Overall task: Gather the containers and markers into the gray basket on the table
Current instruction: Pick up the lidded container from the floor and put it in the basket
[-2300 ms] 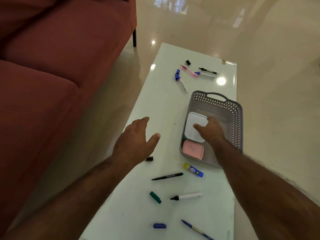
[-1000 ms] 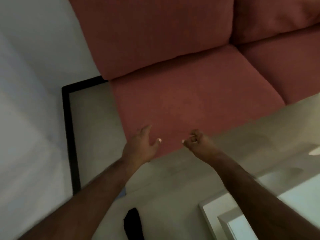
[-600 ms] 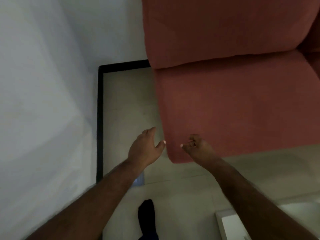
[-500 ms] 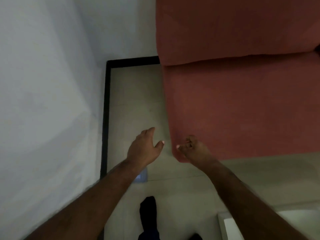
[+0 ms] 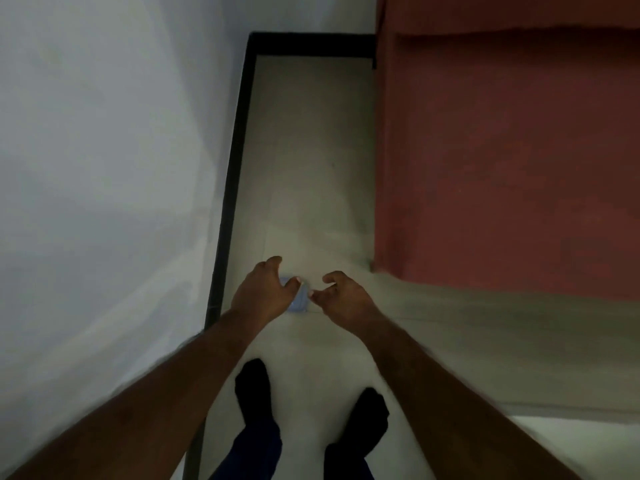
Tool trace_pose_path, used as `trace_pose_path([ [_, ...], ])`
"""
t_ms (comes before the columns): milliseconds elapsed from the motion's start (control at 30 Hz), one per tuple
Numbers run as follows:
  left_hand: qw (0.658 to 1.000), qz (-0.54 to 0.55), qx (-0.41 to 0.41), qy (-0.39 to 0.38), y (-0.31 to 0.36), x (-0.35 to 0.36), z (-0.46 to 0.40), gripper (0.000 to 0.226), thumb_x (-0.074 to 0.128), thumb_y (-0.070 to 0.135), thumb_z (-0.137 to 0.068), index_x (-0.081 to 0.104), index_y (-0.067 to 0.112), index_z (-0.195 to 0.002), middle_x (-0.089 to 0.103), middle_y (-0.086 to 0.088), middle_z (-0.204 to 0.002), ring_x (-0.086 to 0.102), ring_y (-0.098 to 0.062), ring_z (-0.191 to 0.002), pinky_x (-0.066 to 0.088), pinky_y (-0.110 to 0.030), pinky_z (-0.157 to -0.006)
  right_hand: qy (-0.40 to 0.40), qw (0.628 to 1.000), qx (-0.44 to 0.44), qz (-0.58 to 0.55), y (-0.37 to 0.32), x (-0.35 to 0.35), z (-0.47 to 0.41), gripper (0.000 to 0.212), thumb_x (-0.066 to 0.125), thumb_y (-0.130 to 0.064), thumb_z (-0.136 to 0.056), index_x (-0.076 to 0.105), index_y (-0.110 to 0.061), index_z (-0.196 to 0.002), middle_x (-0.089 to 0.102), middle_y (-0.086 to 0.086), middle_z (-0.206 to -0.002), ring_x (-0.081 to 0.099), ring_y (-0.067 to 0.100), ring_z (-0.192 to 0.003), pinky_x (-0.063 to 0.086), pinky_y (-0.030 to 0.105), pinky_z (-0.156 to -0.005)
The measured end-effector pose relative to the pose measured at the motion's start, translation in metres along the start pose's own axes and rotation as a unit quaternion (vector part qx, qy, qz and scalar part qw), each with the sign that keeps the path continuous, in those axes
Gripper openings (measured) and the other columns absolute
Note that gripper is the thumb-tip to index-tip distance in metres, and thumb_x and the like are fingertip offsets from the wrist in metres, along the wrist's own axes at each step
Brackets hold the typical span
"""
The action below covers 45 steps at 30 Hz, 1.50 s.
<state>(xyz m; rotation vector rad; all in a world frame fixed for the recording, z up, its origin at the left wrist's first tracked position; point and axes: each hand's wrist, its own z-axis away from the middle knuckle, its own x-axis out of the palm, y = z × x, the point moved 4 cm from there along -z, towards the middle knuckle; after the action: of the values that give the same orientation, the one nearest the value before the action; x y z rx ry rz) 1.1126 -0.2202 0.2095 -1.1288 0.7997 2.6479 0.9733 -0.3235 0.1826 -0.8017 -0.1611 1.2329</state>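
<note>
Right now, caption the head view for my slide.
Both hands, left and right, reach toward a pale blue container on the floor.

Lighting: dim, flat, muted colour. Brightest area: pale floor [image 5: 571,445] at lower right. Soft shadow across wall [image 5: 86,168] at left. Focus: soft throughout; motion blur along forearm edges. Distortion: wide-angle, black skirting line [image 5: 232,174] leaning.

A home living room: red sofa [image 5: 502,150], tiled floor [image 5: 304,168], white wall [image 5: 104,133].
</note>
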Motion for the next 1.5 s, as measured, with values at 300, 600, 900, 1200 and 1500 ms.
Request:
trace_pose_path([
  [300,1.000,-0.010,-0.010,-0.027,-0.088,0.061,-0.083,0.072,0.057,0.050,-0.091,0.033,0.015,-0.149,0.044,-0.017,-0.147,0.047,-0.032,-0.130,0.042,-0.043,-0.106,0.014,0.998,0.050,0.039,0.077,0.067,-0.107,0.048,0.072,-0.038,-0.086,0.053,-0.016,-0.123,0.073,0.008,-0.093,0.059,0.019,-0.079,0.046,0.027,-0.065],
  [600,0.993,-0.046,-0.044,-0.095,-0.178,0.149,-0.143,0.074,0.057,0.048,-0.092,0.030,0.010,-0.149,0.044,-0.020,-0.144,0.047,-0.033,-0.128,0.044,-0.041,-0.102,-0.002,0.994,0.087,0.069,0.147,0.139,-0.193,0.065,0.072,-0.043,-0.084,0.048,-0.013,-0.137,0.064,0.016,-0.125,0.060,0.022,-0.097,0.053,0.042,-0.091],
  [900,0.991,0.014,-0.066,-0.114,-0.206,0.188,-0.185,0.076,0.063,0.044,-0.090,0.032,0.005,-0.146,0.043,-0.024,-0.143,0.047,-0.035,-0.130,0.042,-0.039,-0.104,0.009,0.989,0.145,0.012,0.175,0.173,-0.227,0.066,0.075,-0.041,-0.081,0.047,-0.009,-0.132,0.058,0.010,-0.112,0.063,0.032,-0.103,0.054,0.045,-0.086],
  [1200,0.994,0.048,-0.067,-0.077,-0.205,0.206,-0.193,0.071,0.067,0.028,-0.086,0.032,0.008,-0.144,0.050,-0.023,-0.134,0.054,-0.040,-0.120,0.048,-0.047,-0.098,0.032,0.986,0.161,-0.037,0.179,0.185,-0.240,0.058,0.078,-0.037,-0.080,0.053,-0.010,-0.124,0.061,0.015,-0.119,0.064,0.035,-0.104,0.058,0.048,-0.085],
  [1500,0.989,0.114,-0.084,-0.040,-0.181,0.161,-0.174,0.077,0.076,0.030,-0.080,0.038,0.001,-0.140,0.053,-0.022,-0.134,0.056,-0.036,-0.120,0.050,-0.044,-0.097,0.041,0.982,0.159,-0.094,0.139,0.151,-0.205,0.052,0.083,-0.029,-0.077,0.060,-0.011,-0.120,0.063,0.010,-0.104,0.061,0.021,-0.075,0.056,0.040,-0.070],
])
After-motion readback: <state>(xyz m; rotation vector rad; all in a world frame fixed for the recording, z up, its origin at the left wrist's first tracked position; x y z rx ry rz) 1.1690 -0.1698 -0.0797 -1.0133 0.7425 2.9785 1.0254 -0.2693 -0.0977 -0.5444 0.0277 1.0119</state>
